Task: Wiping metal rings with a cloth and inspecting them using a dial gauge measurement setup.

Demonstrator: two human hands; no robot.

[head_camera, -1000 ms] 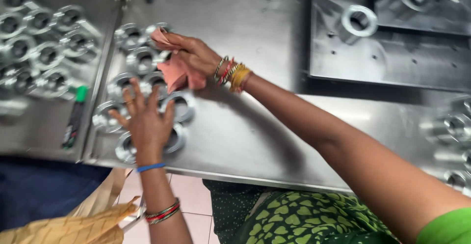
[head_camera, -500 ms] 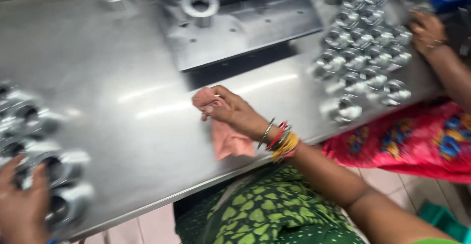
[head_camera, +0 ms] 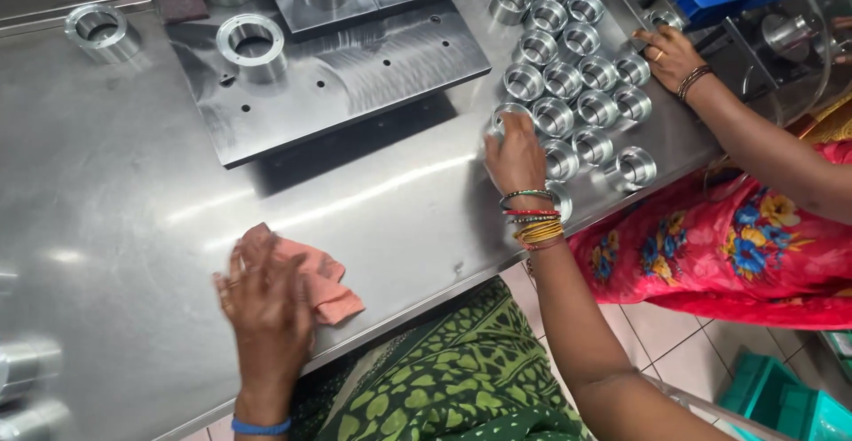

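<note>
My left hand (head_camera: 266, 303) lies flat on a crumpled pink cloth (head_camera: 330, 283) near the front edge of the steel table (head_camera: 133, 192). My right hand (head_camera: 516, 155), with coloured bangles at the wrist, reaches to the right and closes its fingers on a shiny metal ring (head_camera: 502, 120). That ring is at the near left corner of a cluster of several similar metal rings (head_camera: 577, 77) standing in rows.
A thick drilled steel plate (head_camera: 355, 68) lies at the back with a large ring (head_camera: 253, 46) on it. Another ring (head_camera: 100, 33) sits far left. A co-worker's hand (head_camera: 666, 52) touches the cluster's far side. Blurred cylinders (head_camera: 27, 379) are at bottom left.
The view has swung right. The pink cloth passed from my right hand to under my left hand. My right hand moved right to the ring cluster and took hold of a ring.
</note>
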